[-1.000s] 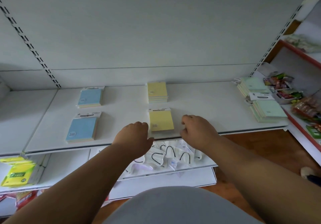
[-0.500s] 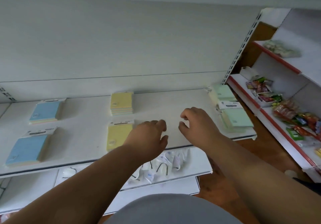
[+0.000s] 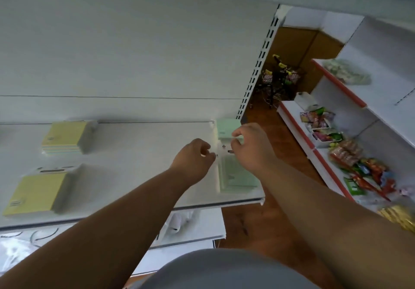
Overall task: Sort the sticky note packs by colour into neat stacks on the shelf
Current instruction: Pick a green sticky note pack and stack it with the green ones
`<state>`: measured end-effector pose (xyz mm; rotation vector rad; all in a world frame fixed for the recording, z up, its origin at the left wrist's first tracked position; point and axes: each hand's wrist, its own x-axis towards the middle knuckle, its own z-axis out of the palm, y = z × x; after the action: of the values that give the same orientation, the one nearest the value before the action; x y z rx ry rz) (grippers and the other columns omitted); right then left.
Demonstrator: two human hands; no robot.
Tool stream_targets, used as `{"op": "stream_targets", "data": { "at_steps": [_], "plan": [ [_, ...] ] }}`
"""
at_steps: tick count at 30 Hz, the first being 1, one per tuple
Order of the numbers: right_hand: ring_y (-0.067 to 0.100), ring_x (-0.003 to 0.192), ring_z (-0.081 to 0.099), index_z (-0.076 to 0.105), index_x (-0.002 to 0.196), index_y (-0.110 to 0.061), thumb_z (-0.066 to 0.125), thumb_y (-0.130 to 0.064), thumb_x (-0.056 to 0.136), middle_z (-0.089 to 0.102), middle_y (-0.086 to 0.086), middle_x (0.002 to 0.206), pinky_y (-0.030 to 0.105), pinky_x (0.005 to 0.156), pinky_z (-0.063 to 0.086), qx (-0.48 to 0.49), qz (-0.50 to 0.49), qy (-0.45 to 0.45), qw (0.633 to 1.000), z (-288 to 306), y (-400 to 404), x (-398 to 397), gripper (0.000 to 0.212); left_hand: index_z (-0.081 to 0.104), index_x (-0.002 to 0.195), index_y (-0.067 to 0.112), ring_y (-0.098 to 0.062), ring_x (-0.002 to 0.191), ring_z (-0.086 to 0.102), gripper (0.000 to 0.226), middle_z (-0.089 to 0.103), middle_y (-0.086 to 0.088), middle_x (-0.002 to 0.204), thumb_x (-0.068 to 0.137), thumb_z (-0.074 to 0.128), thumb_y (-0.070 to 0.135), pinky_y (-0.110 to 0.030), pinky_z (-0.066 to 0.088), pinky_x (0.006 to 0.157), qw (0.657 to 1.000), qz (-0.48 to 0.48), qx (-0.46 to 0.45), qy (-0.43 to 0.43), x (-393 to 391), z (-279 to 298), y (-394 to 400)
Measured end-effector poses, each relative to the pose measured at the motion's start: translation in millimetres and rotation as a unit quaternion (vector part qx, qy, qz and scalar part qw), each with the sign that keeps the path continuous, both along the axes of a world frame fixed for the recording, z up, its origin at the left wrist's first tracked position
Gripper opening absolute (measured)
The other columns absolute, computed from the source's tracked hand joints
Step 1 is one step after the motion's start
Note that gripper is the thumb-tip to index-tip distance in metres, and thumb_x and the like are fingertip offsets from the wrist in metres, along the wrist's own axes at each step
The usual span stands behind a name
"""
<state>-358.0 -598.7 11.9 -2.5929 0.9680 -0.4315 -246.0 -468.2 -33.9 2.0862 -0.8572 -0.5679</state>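
I see pale green sticky note packs, white header card on top, stacked at the shelf's right front corner. My left hand and right hand curl at the header's sides; whether either grip pinches it, I cannot tell. Yellow stacks lie well left.

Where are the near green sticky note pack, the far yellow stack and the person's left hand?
near green pack [image 3: 235,176]: head view, on its green top face.
far yellow stack [image 3: 66,132]: head view, on the top pack's yellow face.
left hand [image 3: 193,157]: head view, on the back of the hand.
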Motion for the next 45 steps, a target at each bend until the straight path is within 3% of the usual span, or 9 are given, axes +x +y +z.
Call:
{"op": "stream_targets", "data": {
  "at_steps": [5,9,11,18,21,26,32,38,45],
  "plan": [
    [0.023,0.097,0.06,0.052,0.128,-0.012,0.055,-0.034,0.089,0.055,0.007,0.122,0.034,0.079,0.053,0.146,-0.079,0.021,0.986,-6,-41,18,0.044,0.048,0.136,0.018,-0.023,0.108,0.058,0.053,0.059,-0.006,0.125,0.088,0.06,0.036,-0.04,0.047,0.097,0.97,0.088,-0.026,0.226,9,0,-38],
    [0.015,0.069,0.056,0.051,0.08,-0.015,0.058,-0.033,0.089,0.06,0.005,0.089,0.026,0.056,0.044,0.255,-0.091,0.049,0.961,-9,-52,30,0.021,0.058,0.121,0.014,-0.027,0.107,0.059,0.035,0.061,-0.011,0.121,0.093,0.055,0.034,-0.043,0.047,0.098,0.967,0.059,-0.001,0.247,14,8,-57],
    [0.021,0.07,0.06,0.047,0.073,-0.018,0.06,-0.03,0.088,0.057,0.004,0.077,0.032,0.059,0.05,0.241,-0.074,0.063,0.966,-11,-56,34,0.023,0.063,0.101,0.013,-0.024,0.092,0.061,0.024,0.065,-0.011,0.105,0.093,0.055,0.035,-0.037,0.049,0.089,0.963,0.054,-0.027,0.264,9,13,-65],
    [0.027,0.077,0.068,0.06,0.105,-0.009,0.075,-0.026,0.077,0.067,0.012,0.094,0.035,0.061,0.058,0.325,-0.073,-0.013,0.943,-12,-57,40,0.036,0.057,0.122,0.005,-0.015,0.077,0.057,0.039,0.057,-0.003,0.098,0.095,0.052,0.032,-0.029,0.051,0.072,0.951,0.119,-0.088,0.273,11,13,-68],
    [0.021,0.081,0.067,0.054,0.103,-0.018,0.08,-0.025,0.072,0.067,0.005,0.095,0.039,0.072,0.059,0.335,-0.041,-0.101,0.936,-10,-40,50,0.041,0.061,0.119,0.009,-0.023,0.096,0.062,0.044,0.064,-0.005,0.108,0.087,0.063,0.039,-0.037,0.051,0.088,0.918,0.208,-0.138,0.307,26,17,-54],
    [0.011,0.079,0.062,0.062,0.112,-0.018,0.073,-0.023,0.07,0.063,-0.005,0.093,0.021,0.059,0.05,0.184,0.097,-0.112,0.972,-1,8,81,0.044,0.063,0.107,0.018,-0.019,0.091,0.065,0.023,0.069,0.001,0.097,0.085,0.069,0.019,-0.034,0.053,0.077,0.934,0.23,-0.188,0.201,50,24,-8],
    [-0.003,0.08,0.064,0.064,0.09,-0.03,0.063,-0.027,0.074,0.068,-0.013,0.087,0.014,0.061,0.049,0.297,0.062,-0.23,0.925,-16,70,98,0.017,0.045,0.121,0.028,0.0,0.093,0.059,0.045,0.06,0.015,0.104,0.083,0.063,0.011,-0.011,0.042,0.065,0.973,0.16,-0.156,0.063,65,14,54],
    [-0.003,0.101,0.06,0.04,0.129,-0.029,0.067,-0.035,0.08,0.062,-0.019,0.11,0.014,0.079,0.046,0.418,0.015,-0.246,0.874,-54,122,97,0.056,0.036,0.137,0.02,-0.011,0.121,0.054,0.065,0.056,0.002,0.131,0.083,0.054,-0.009,-0.034,0.048,0.099,0.975,0.04,-0.184,0.119,58,-11,89],
    [-0.001,0.109,0.061,0.051,0.119,-0.05,0.064,-0.045,0.078,0.065,-0.021,0.116,0.026,0.091,0.05,0.387,0.027,-0.297,0.873,-66,137,90,0.043,0.037,0.14,0.019,-0.01,0.12,0.056,0.073,0.059,0.002,0.131,0.078,0.045,-0.019,-0.021,0.048,0.093,0.953,-0.029,-0.24,0.183,67,-19,99]
  ]
}}
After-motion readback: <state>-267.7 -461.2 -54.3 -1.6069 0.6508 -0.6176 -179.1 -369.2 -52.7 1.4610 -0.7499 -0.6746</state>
